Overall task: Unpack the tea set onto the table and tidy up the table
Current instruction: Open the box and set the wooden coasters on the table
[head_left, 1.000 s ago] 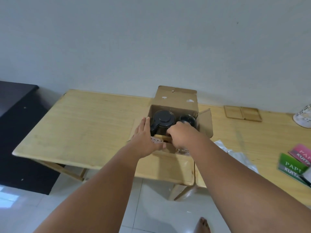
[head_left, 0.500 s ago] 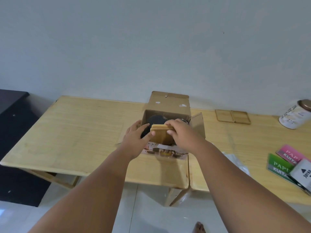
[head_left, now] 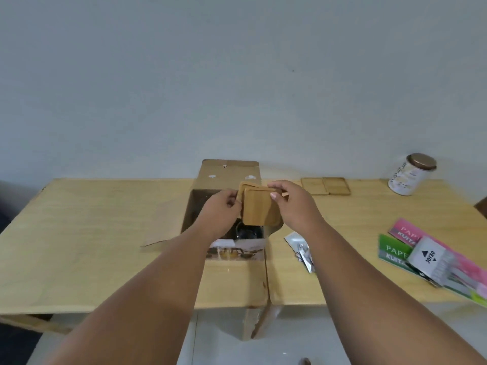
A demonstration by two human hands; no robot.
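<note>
I have both hands up over the open cardboard box (head_left: 226, 177), sharing a small stack of square wooden coasters (head_left: 259, 206). My left hand (head_left: 220, 212) pinches the stack's left edge; my right hand (head_left: 292, 202) clamps the top right corner, thumb in front. The stack is clear of the box rim, tilted toward me. Dark glassware (head_left: 249, 230) sits inside the box. Two more coasters (head_left: 325, 186) lie flat by the table's (head_left: 79, 233) far edge. The left half is bare wood; the right holds a tin (head_left: 411, 173), a foil packet (head_left: 303, 250) and pamphlets (head_left: 395, 248).
</note>
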